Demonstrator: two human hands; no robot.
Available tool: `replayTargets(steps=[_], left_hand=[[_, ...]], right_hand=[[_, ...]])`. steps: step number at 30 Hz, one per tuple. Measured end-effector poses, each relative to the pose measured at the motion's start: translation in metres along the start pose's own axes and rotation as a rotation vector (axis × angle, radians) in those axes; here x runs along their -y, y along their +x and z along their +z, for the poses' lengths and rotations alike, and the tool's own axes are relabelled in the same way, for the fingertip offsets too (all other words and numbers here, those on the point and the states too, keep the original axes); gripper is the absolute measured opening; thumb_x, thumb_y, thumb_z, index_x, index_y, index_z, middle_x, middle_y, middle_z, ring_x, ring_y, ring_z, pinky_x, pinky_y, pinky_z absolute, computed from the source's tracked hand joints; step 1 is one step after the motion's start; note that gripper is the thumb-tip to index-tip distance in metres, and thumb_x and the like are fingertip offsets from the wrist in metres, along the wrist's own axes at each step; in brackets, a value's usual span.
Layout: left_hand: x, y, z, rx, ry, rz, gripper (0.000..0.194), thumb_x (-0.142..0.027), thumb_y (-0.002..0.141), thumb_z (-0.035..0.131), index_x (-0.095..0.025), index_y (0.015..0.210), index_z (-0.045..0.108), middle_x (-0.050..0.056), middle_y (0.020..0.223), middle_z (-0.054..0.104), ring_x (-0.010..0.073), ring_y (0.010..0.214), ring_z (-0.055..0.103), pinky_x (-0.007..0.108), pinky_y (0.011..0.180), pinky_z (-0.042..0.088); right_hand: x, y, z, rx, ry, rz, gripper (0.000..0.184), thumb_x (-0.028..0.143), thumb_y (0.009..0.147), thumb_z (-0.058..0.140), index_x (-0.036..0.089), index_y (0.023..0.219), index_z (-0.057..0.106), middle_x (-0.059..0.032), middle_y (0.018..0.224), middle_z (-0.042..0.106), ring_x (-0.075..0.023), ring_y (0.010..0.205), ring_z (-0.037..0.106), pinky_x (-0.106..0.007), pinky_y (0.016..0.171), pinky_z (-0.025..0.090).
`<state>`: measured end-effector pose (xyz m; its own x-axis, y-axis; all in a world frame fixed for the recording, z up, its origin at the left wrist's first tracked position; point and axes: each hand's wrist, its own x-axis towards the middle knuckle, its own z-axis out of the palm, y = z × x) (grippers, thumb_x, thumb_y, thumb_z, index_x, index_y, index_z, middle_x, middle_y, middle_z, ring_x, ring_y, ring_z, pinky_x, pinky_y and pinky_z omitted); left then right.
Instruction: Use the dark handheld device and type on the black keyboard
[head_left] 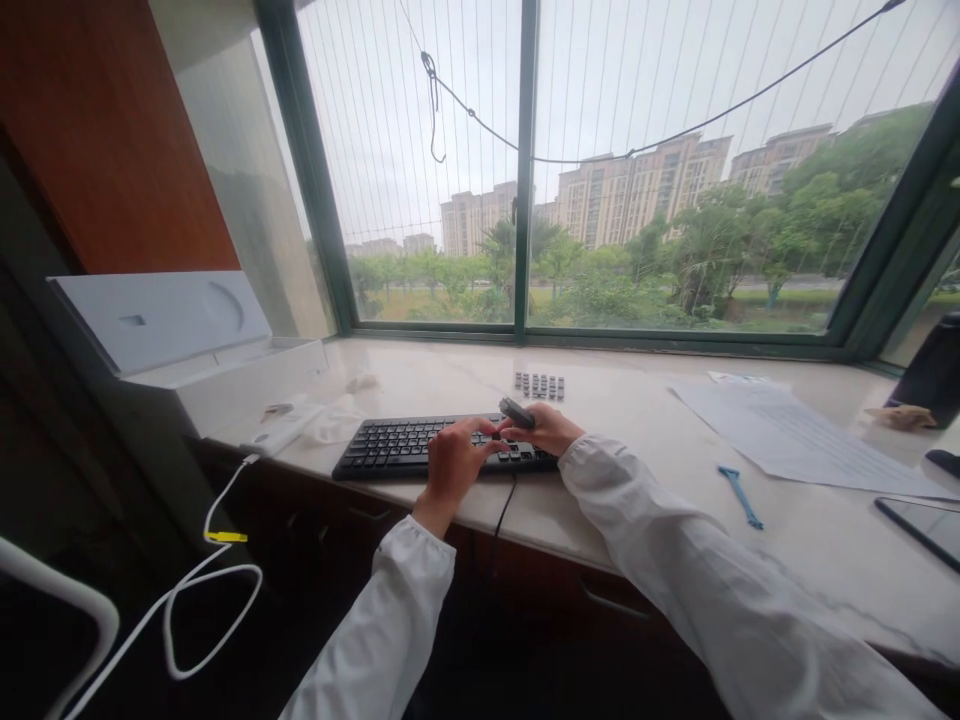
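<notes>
A black keyboard (390,445) lies along the front edge of the counter, its right part partly hidden under my hands. My right hand (553,432) is closed around a small dark brush (516,411), with its bristle end pointing up and left. My left hand (456,458) makes a pinch over the keyboard, thumb and index finger on a small black keycap (496,435). The fingertips of my right hand come close to that keycap too; whether they touch it I cannot tell. Beyond the keyboard, several small grey keycaps (540,386) stand in rows.
An open white box (247,375) stands at the left, near a white power strip (281,430) with a cable (225,490). On the right lie paper sheets (780,430), a blue plastic tool (741,497) and a phone (926,525). A window closes off the back.
</notes>
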<state>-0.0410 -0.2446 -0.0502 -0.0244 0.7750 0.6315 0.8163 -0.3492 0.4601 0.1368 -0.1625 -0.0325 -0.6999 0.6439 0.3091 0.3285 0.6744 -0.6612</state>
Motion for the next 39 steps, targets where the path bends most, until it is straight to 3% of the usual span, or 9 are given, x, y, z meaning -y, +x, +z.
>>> replayTargets(steps=[7, 12, 17, 20, 23, 25, 28, 32, 39], left_hand=[[-0.006, -0.002, -0.001, 0.055, 0.12, 0.0, 0.027, -0.05, 0.073, 0.066, -0.026, 0.085, 0.065, -0.001, 0.091, 0.069, 0.0176, 0.082, 0.063, 0.024, 0.068, 0.039], [-0.004, -0.001, 0.002, 0.059, 0.102, 0.063, 0.019, -0.041, 0.078, 0.064, -0.027, 0.091, 0.067, 0.0, 0.096, 0.069, 0.0182, 0.087, 0.062, 0.025, 0.074, 0.042], [-0.006, 0.009, 0.0, 0.109, 0.024, 0.163, 0.02, -0.037, 0.083, 0.058, -0.026, 0.096, 0.067, 0.0, 0.096, 0.069, 0.0124, 0.063, 0.059, 0.025, 0.07, 0.046], [-0.012, 0.029, -0.003, 0.172, 0.02, 0.187, 0.019, -0.038, 0.081, 0.06, -0.026, 0.093, 0.068, -0.001, 0.093, 0.07, 0.0124, 0.064, 0.06, 0.025, 0.073, 0.047], [-0.014, 0.063, 0.001, 0.202, 0.086, 0.179, 0.016, -0.035, 0.077, 0.064, -0.026, 0.09, 0.069, -0.002, 0.089, 0.07, 0.0159, 0.08, 0.063, 0.028, 0.081, 0.047], [-0.011, 0.091, 0.011, 0.252, 0.133, 0.16, 0.016, -0.033, 0.074, 0.067, -0.027, 0.089, 0.069, -0.003, 0.082, 0.07, 0.016, 0.079, 0.064, 0.028, 0.079, 0.048], [-0.002, 0.131, 0.038, 0.401, 0.153, 0.08, 0.018, -0.032, 0.073, 0.067, -0.024, 0.088, 0.07, -0.002, 0.081, 0.071, 0.012, 0.062, 0.064, 0.024, 0.067, 0.05], [0.011, 0.168, 0.079, 0.584, 0.223, -0.036, 0.019, -0.026, 0.071, 0.068, -0.021, 0.089, 0.07, -0.001, 0.077, 0.071, 0.0082, 0.047, 0.06, 0.023, 0.063, 0.05], [0.031, 0.197, 0.124, 0.663, 0.346, -0.071, 0.024, -0.028, 0.07, 0.071, -0.022, 0.092, 0.07, 0.001, 0.077, 0.071, 0.0107, 0.055, 0.064, 0.025, 0.073, 0.051]], right_hand=[[0.002, -0.002, 0.002, 0.007, -0.073, 0.046, 0.046, 0.055, 0.074, 0.059, 0.014, 0.088, 0.074, -0.0015, 0.071, 0.067, -0.0192, 0.073, 0.059, -0.022, 0.06, 0.039], [-0.003, -0.001, -0.002, -0.018, -0.092, 0.032, 0.045, 0.056, 0.073, 0.059, 0.016, 0.085, 0.075, 0.0003, 0.064, 0.064, -0.0155, 0.065, 0.057, -0.021, 0.057, 0.037], [-0.002, -0.004, -0.013, -0.049, -0.052, 0.034, 0.046, 0.057, 0.072, 0.06, 0.017, 0.087, 0.075, 0.0001, 0.065, 0.064, -0.0141, 0.063, 0.056, -0.021, 0.056, 0.036], [-0.008, -0.006, -0.024, -0.16, -0.085, 0.061, 0.043, 0.058, 0.073, 0.058, 0.017, 0.076, 0.073, 0.0007, 0.055, 0.058, -0.0131, 0.056, 0.052, -0.022, 0.052, 0.034], [-0.024, -0.01, -0.035, -0.373, -0.266, 0.19, 0.038, 0.052, 0.076, 0.058, 0.019, 0.058, 0.066, -0.0012, 0.049, 0.052, -0.0125, 0.049, 0.046, -0.025, 0.05, 0.032], [-0.037, -0.013, -0.041, -0.464, -0.424, 0.351, 0.032, 0.045, 0.076, 0.06, 0.019, 0.058, 0.064, -0.0051, 0.055, 0.056, -0.0136, 0.05, 0.048, -0.026, 0.05, 0.032], [-0.051, -0.018, -0.045, -0.472, -0.56, 0.566, 0.02, 0.037, 0.073, 0.063, 0.018, 0.068, 0.066, -0.0119, 0.067, 0.061, -0.0181, 0.058, 0.055, -0.028, 0.054, 0.037], [-0.054, -0.021, -0.046, -0.431, -0.605, 0.66, 0.021, 0.035, 0.075, 0.062, 0.015, 0.078, 0.067, -0.0171, 0.078, 0.063, -0.0245, 0.07, 0.061, -0.033, 0.062, 0.042], [-0.044, -0.02, -0.05, -0.388, -0.699, 0.787, 0.025, 0.031, 0.081, 0.048, 0.015, 0.09, 0.065, -0.0142, 0.088, 0.064, -0.0248, 0.081, 0.062, -0.034, 0.07, 0.046]])
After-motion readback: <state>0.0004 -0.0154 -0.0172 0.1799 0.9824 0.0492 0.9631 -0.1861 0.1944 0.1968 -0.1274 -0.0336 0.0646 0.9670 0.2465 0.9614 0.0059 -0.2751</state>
